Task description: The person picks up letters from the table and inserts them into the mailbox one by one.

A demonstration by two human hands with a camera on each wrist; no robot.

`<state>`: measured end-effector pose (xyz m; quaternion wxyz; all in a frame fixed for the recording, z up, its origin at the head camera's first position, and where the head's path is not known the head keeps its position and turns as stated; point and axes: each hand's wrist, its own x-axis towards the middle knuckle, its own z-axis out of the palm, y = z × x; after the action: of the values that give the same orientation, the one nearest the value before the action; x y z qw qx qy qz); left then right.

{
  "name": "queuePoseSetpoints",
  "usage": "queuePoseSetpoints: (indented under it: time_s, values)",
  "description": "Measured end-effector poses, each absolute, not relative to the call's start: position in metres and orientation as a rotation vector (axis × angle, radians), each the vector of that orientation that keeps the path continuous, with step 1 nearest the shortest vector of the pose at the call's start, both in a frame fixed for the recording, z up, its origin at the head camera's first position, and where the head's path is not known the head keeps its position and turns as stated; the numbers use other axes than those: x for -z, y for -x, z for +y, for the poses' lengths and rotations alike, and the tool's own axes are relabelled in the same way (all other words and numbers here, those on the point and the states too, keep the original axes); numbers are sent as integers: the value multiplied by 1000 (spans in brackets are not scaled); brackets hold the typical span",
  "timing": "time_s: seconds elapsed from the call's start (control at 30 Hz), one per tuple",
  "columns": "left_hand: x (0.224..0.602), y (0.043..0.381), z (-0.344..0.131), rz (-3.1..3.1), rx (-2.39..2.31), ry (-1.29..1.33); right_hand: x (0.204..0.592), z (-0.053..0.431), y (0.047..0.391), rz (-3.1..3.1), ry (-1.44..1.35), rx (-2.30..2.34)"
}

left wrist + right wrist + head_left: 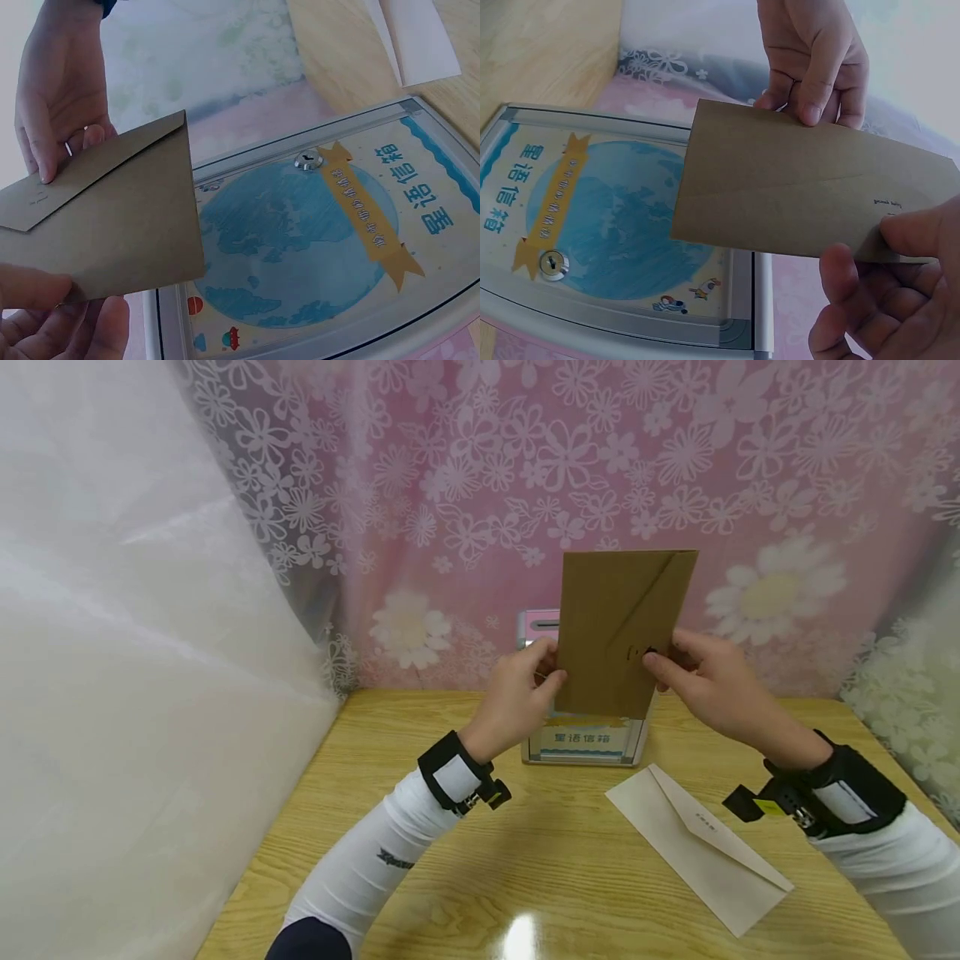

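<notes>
Both hands hold a brown envelope (pixel 611 618) upright in front of the mailbox (pixel 585 742). My left hand (pixel 519 697) pinches its left edge between thumb and fingers. On the right edge, the right hand (pixel 708 681) pinches it, thumb on the flap side near small dark print. In the left wrist view the envelope (pixel 135 225) shows its slanted flap closed. The mailbox has a blue globe picture, a gold ribbon and a round lock (pixel 554 265); in the head view the envelope covers most of its front.
A cream envelope (pixel 690 852) lies flap up on the wooden table (pixel 450 860), in front of the mailbox to the right. A slot (pixel 544 624) shows near the mailbox's top. Behind the table hangs a pink floral curtain (pixel 465 527); a whitish sheet (pixel 150 652) hangs at the left.
</notes>
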<state>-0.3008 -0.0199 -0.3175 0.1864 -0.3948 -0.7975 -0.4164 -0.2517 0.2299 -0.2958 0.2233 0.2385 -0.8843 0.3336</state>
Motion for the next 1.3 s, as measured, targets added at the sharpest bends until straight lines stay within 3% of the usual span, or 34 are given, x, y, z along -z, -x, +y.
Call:
queuePoseSetpoints:
  time_s: [0.8,1.3]
  values:
    - [260,334,-4,-2121,1135,993,231,229,284,-2308,-594,-910]
    - [262,365,8,-2188,1116,842,237,230,325,-2268,-571,-940]
